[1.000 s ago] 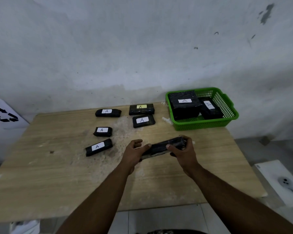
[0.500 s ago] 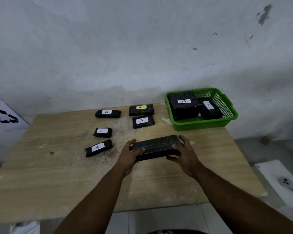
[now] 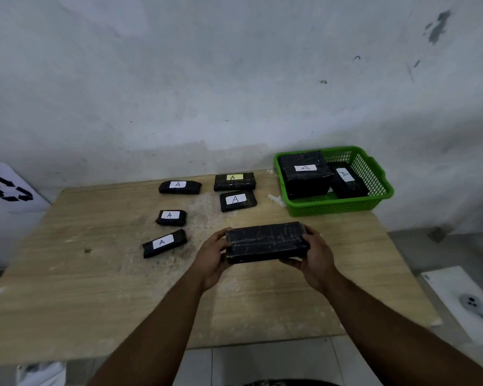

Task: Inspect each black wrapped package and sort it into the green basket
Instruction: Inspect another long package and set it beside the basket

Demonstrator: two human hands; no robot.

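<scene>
Holding the long black package above the bench, the left hand and right hand curl their fingers round its ends. Behind it, the green basket seems to hold two packages.

Glossy black plastic-wrapped rectangular package in hand, faint pale streaks. Five smaller black wrapped packages on the pale tan woodgrain table, white labels, one yellow label. Bright green plastic mesh basket. Grey-white mottled wall. White sign with black recycling arrows.
</scene>
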